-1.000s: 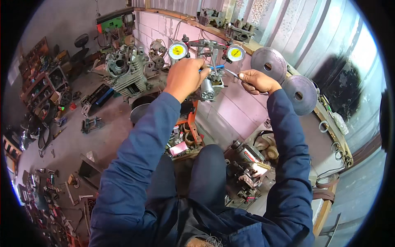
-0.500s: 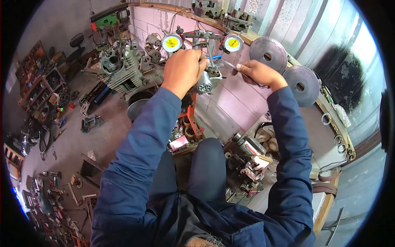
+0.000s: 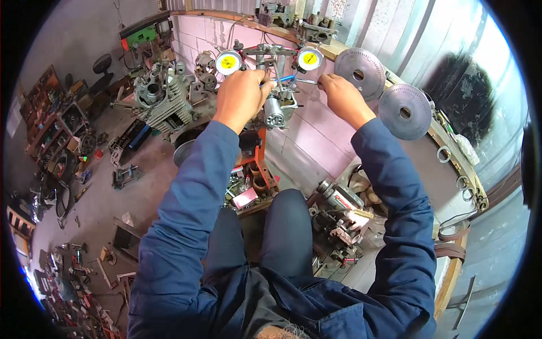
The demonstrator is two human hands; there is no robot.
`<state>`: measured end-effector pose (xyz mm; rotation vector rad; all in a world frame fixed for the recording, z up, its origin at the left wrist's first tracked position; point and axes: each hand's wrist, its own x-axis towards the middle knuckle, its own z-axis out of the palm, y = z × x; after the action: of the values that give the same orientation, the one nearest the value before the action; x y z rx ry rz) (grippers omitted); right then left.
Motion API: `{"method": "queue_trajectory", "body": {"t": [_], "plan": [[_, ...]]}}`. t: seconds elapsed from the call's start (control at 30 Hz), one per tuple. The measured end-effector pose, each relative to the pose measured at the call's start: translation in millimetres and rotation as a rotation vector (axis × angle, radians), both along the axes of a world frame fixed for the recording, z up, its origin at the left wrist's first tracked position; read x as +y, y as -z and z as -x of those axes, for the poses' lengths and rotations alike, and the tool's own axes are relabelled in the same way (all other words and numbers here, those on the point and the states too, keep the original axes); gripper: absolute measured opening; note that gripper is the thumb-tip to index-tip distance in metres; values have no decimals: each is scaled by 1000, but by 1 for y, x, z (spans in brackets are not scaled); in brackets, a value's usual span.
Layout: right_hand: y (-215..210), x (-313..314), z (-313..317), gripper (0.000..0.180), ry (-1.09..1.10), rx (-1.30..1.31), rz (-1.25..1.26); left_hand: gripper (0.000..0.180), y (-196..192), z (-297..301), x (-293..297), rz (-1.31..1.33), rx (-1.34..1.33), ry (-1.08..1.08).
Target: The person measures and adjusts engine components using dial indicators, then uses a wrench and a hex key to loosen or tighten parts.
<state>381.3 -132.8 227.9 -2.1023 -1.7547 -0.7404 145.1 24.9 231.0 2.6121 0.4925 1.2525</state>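
One left hand (image 3: 240,97): curled, what it grips unclear.
One right hand (image 3: 343,97): pinching a silver rod (image 3: 306,82), pointing nine o'clock.
Metal fixture (image 3: 274,111): between both, at the left's three o'clock.

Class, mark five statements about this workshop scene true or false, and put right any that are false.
1. The left hand and the right hand are both bare. True.
2. The right hand holds nothing. False: it holds a slim metal tool.
3. Two round gauges show yellow on their faces. True.
4. The gauges appear lower in the picture than the left hand. False: they appear higher.
5. Two grey discs have central holes. True.
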Motion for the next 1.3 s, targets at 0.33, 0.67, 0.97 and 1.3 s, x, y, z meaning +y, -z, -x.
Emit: {"method": "queue_trajectory", "body": {"t": [0.33,0.67,0.97,1.3], "plan": [[-7,-7,32,14,76,-75,-165,20,-4,2,5,-20,56,-57],[-43,5,77,22,-158,1655,219,25,-2,-6,-8,-100,7,-145],[-42,-9,55,30,-70,1696,259,25,-6,-6,-9,-71,10,-144],[1,18,18,29,-10,215,-7,24,1,-4,-1,-80,0,-118]]}}
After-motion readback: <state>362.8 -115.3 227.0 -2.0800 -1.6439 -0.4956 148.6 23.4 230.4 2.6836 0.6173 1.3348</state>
